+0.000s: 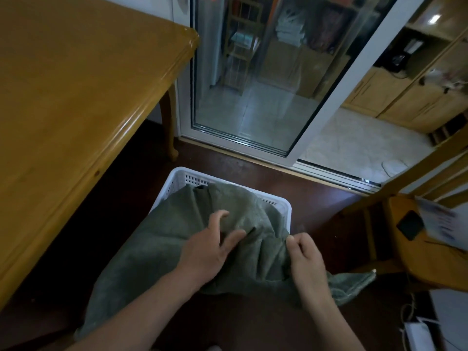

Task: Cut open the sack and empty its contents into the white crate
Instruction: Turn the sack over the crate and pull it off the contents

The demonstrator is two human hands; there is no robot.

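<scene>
A grey-green cloth sack (152, 249) lies draped over the white crate (182, 179) on the dark floor, covering most of it. Only the crate's far rim and slotted wall show. My left hand (210, 249) rests on the middle of the sack with fingers spread and curled into the fabric. My right hand (304, 257) pinches a fold of the sack between thumb and fingers at its right side. One corner of the sack trails out to the right on the floor. No contents and no cutting tool are visible.
A wooden table (76, 97) fills the left, its edge and leg close to the crate. A glass sliding door (253, 84) stands behind. A wooden chair (417, 236) with papers and a dark object sits at right. Twine and a white item lie at bottom right.
</scene>
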